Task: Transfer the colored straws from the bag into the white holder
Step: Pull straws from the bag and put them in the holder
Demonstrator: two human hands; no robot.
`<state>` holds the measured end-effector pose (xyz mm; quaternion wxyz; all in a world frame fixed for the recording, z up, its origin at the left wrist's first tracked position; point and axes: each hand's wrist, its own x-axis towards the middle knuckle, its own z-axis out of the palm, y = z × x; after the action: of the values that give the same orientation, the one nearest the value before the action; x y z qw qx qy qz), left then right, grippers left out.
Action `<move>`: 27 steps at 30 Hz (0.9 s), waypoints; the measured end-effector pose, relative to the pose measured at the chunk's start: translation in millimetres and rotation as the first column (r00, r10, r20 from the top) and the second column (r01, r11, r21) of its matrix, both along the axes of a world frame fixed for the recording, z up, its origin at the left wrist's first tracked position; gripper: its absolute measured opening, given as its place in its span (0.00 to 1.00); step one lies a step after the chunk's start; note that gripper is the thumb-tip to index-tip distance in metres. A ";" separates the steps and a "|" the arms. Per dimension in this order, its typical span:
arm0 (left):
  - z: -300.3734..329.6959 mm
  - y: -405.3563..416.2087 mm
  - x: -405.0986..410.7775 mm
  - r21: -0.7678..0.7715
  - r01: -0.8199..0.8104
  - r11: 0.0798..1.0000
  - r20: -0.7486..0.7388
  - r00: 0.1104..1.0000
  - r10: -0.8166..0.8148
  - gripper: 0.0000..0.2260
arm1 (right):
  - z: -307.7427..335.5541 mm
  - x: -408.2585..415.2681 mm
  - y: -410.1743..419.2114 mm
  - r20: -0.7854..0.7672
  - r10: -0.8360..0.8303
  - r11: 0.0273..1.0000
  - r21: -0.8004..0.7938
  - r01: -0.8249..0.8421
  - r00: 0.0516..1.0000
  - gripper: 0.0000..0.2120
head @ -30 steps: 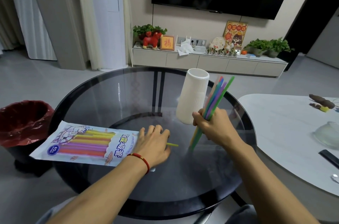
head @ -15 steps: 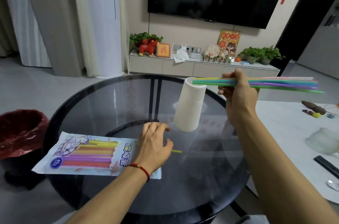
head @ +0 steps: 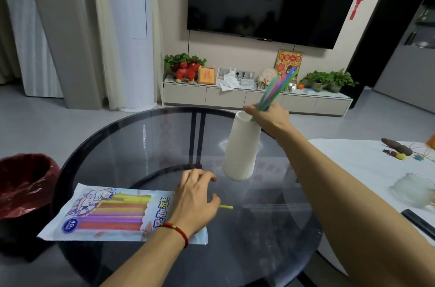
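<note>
- bench [head: 131, 145] of dark round glass with a black rim fills the near middle of the view; a second, white bench [head: 353, 164] stands to its right.
- white holder [head: 241, 148], tall and ribbed near its base, stands upright on the glass, right of centre and toward the far side.
- right hand [head: 268, 117] is closed around a bundle of coloured straws [head: 277, 88], green, purple, pink and blue, right at the holder's mouth.
- the bundle tilts up and to the right from the hand; its lower ends seem to be just inside the rim, though the fingers hide the exact spot.
- bag [head: 113, 213] lies flat on the near left of the glass, printed white with a clear window showing yellow, orange, purple and red straws inside.
- left hand [head: 194, 199] rests on the right, open end of the bag, fingers loosely curled and pressing down, not clamped around anything that can be seen.
- a single yellow-green straw [head: 226, 207] pokes out to the right from under that hand and lies on the glass.
- a red cord bracelet [head: 179, 231] circles the left wrist.
- a bin with a red liner [head: 23, 183] stands on the floor at the far left edge, beside the glass bench.
</note>
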<state>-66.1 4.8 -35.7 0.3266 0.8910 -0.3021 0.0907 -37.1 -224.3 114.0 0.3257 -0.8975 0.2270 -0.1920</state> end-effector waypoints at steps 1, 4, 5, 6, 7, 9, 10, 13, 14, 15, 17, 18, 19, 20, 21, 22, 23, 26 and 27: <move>-0.7 1.0 1.6 0.018 0.020 1.000 0.002 1.000 -0.020 0.16 | 0.5 -0.6 -0.4 0.012 0.013 0.999 0.050 -0.014 1.000 0.22; -3.3 5.3 6.2 0.092 0.063 0.994 0.001 0.998 -0.063 0.21 | 2.1 -6.0 -0.9 0.111 0.062 0.968 0.234 -0.086 0.992 0.34; -3.6 7.6 8.3 0.120 0.070 0.990 0.003 0.997 -0.071 0.22 | 2.3 -8.7 -1.6 0.140 0.064 0.961 0.257 -0.099 0.988 0.38; -3.7 10.6 10.6 0.150 0.079 0.985 0.007 0.997 -0.081 0.24 | 3.1 -12.3 -1.9 0.173 0.063 0.959 0.261 -0.108 0.983 0.42; -3.4 13.7 12.4 0.182 0.092 0.979 0.011 0.995 -0.095 0.26 | 3.3 -16.5 -2.1 0.215 0.063 0.960 0.253 -0.117 0.975 0.44; -1.8 20.8 15.1 0.241 0.116 0.964 0.014 0.992 -0.123 0.31 | 2.9 -24.8 -0.9 0.323 0.073 0.967 0.207 -0.146 0.944 0.44; -0.7 24.4 15.6 0.270 0.126 0.955 0.012 0.991 -0.134 0.34 | 2.6 -29.6 0.3 0.383 0.078 0.976 0.160 -0.149 0.920 0.42; -0.8 35.1 13.2 0.399 0.176 0.900 -0.063 0.984 -0.165 0.46 | -5.7 -49.2 5.7 0.568 0.105 0.993 -0.097 -0.060 0.817 0.22; -1.3 39.3 12.0 0.463 0.208 0.861 -0.119 0.978 -0.172 0.51 | -12.9 -57.6 9.0 0.618 0.129 0.984 -0.175 -0.023 0.775 0.14; -1.1 42.6 11.7 0.535 0.241 0.810 -0.168 0.970 -0.178 0.56 | -23.2 -65.7 12.0 0.640 0.159 0.973 -0.229 -0.011 0.751 0.08; -1.7 47.8 10.4 0.665 0.268 0.697 -0.183 0.963 -0.196 0.61 | -53.5 -82.0 20.9 0.531 0.251 0.957 -0.261 -0.126 0.809 0.04; -0.8 48.7 10.3 0.695 0.252 0.674 -0.154 0.967 -0.203 0.62 | -71.2 -87.7 26.3 0.384 0.316 0.939 -0.254 -0.230 0.868 0.06; 0.3 49.1 9.5 0.704 0.234 0.671 -0.130 0.971 -0.202 0.62 | -91.8 -92.7 32.8 0.191 0.385 0.910 -0.239 -0.338 0.903 0.06; 3.1 48.4 8.8 0.699 0.220 0.681 -0.111 0.973 -0.200 0.62 | -111.8 -96.6 38.2 0.007 0.442 0.874 -0.230 -0.428 0.897 0.07; 4.8 47.9 7.5 0.690 0.208 0.693 -0.094 0.975 -0.199 0.61 | -131.0 -99.5 44.5 -0.126 0.475 0.840 -0.229 -0.492 0.871 0.09; 6.6 46.9 7.2 0.678 0.196 0.708 -0.070 0.977 -0.203 0.60 | -147.4 -101.1 50.3 -0.209 0.482 0.817 -0.244 -0.523 0.851 0.12; 7.1 46.5 6.5 0.664 0.185 0.724 -0.048 0.977 -0.206 0.59 | -160.9 -102.6 56.3 -0.256 0.467 0.803 -0.277 -0.527 0.846 0.15; 7.0 46.4 7.0 0.622 0.153 0.768 0.011 0.979 -0.204 0.56 | -178.2 -100.4 70.1 -0.144 0.448 0.853 -0.227 -0.471 0.882 0.15; 7.1 45.9 7.4 0.610 0.145 0.779 0.030 0.978 -0.206 0.56 | -180.2 -99.3 73.7 -0.073 0.455 0.875 -0.148 -0.460 0.888 0.13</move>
<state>-58.7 50.7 -28.6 0.0175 0.9109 -0.4121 0.0009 -136.4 -150.6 -66.2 0.2840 -0.9524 -0.0019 -0.1110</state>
